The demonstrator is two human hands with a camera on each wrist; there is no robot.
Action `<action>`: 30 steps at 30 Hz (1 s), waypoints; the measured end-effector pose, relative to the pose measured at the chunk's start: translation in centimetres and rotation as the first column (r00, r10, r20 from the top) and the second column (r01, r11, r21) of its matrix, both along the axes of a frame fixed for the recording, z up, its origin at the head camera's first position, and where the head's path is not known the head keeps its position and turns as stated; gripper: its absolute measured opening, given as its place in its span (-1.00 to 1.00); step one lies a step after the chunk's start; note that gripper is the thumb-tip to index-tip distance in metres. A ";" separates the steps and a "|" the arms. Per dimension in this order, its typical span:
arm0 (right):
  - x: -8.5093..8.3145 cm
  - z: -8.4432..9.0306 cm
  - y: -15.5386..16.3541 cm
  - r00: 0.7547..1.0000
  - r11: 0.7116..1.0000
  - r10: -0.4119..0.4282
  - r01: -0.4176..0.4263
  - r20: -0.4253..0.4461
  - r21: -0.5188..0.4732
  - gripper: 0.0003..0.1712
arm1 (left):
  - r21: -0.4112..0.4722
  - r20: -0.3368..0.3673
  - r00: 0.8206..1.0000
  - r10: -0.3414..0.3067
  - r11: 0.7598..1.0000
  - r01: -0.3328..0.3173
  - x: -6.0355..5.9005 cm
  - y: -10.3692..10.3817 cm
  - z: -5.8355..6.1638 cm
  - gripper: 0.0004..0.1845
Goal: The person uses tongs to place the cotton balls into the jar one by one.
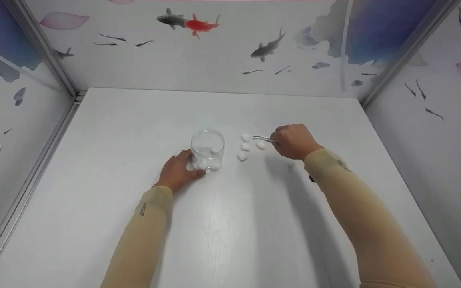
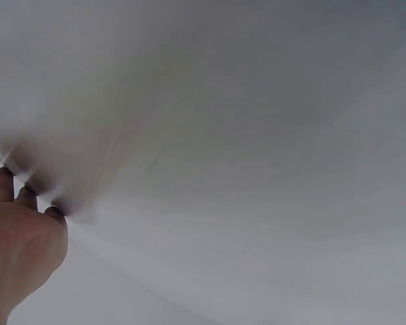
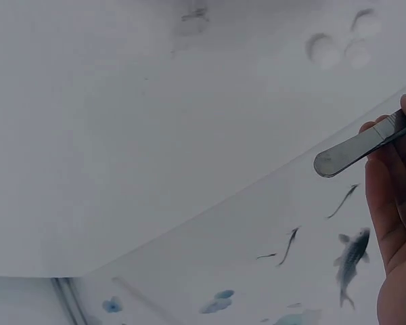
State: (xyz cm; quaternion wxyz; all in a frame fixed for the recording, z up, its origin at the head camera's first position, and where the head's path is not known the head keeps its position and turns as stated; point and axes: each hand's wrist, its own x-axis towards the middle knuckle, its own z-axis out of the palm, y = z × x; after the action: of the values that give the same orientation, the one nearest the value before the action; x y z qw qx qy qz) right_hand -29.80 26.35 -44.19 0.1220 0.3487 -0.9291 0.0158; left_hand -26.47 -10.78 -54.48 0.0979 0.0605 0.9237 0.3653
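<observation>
Looking down from the head camera, I see my left hand (image 1: 179, 171) curled around the base of a clear glass jar (image 1: 208, 150) standing upright mid-table (image 1: 134, 132), white cotton balls inside. My right hand (image 1: 293, 141) pinches metal tweezers (image 1: 264, 139), tips over four loose cotton balls (image 1: 247, 146) just right of the jar. My left wrist camera shows only fingertips (image 2: 27, 196) against blurred grey. My right wrist camera shows the tweezers' rounded steel end (image 3: 362, 145) protruding from my closed fingers (image 3: 392, 203).
</observation>
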 end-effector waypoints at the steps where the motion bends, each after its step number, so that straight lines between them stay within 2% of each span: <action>1: 0.0 -0.3 0.4 1.000 1.000 -0.008 0.008 0.004 0.000 -0.85 | -0.001 0.003 1.000 0.003 1.000 -0.003 0.0 0.0 -0.1 0.01; 9: 0.2 -2.1 2.4 0.995 0.996 -0.085 0.084 0.062 0.017 -0.88 | 0.005 -0.006 1.000 -0.014 1.000 0.014 0.2 0.0 0.1 -0.02; 20: 0.1 -2.5 3.4 0.984 0.986 -0.150 0.142 0.096 0.082 -0.88 | -0.009 -0.014 1.000 -0.023 1.000 0.023 0.1 -0.2 0.3 -0.04; 26: 0.1 -2.8 3.7 0.987 0.988 -0.143 0.138 0.073 0.072 -0.87 | -0.008 0.002 1.000 -0.008 1.000 0.008 0.2 -0.1 0.4 -0.03; 30: 0.0 -3.0 3.6 0.985 0.986 -0.154 0.149 0.074 0.071 -0.88 | -0.011 -0.014 1.000 -0.014 1.000 0.014 0.3 0.0 0.4 -0.04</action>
State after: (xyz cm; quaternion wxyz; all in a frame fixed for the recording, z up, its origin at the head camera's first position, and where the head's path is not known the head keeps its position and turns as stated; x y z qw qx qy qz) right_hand -29.80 29.92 -47.18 0.0743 0.2798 -0.9571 -0.0101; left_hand -26.21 -10.81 -54.06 0.0944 0.0688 0.9260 0.3591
